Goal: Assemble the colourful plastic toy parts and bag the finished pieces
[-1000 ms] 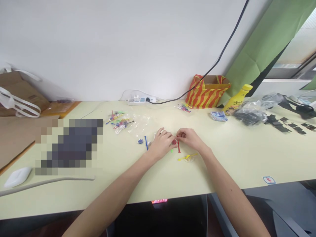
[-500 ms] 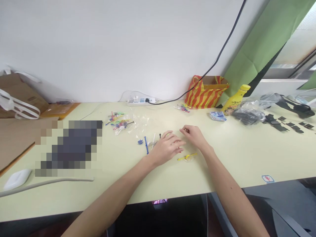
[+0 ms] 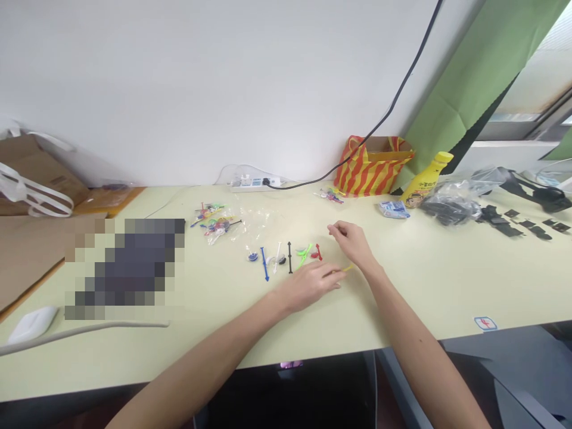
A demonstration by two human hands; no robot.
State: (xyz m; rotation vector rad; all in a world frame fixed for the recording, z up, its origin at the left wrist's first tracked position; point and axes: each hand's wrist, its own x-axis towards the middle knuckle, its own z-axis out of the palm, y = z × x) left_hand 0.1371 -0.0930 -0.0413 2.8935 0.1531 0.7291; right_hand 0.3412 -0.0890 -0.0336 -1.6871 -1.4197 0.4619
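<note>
My left hand lies low on the pale table, its fingertips closed on a yellow plastic stick toy that pokes out to the right. My right hand rests just beyond it with fingers loosely curled and nothing visible in them. Just left of my right hand and beyond my left hand lies a row of small stick toys: blue, white, black, green and red.
A clear bag of more coloured toys lies further left, a power strip by the wall. A striped bag, yellow bottle and black parts stand at the right. Cardboard and a white case are at the left.
My hands parted from the red toy, which now lies in the row. My left hand moved down and right onto the yellow toy. My right hand drew back slightly.
</note>
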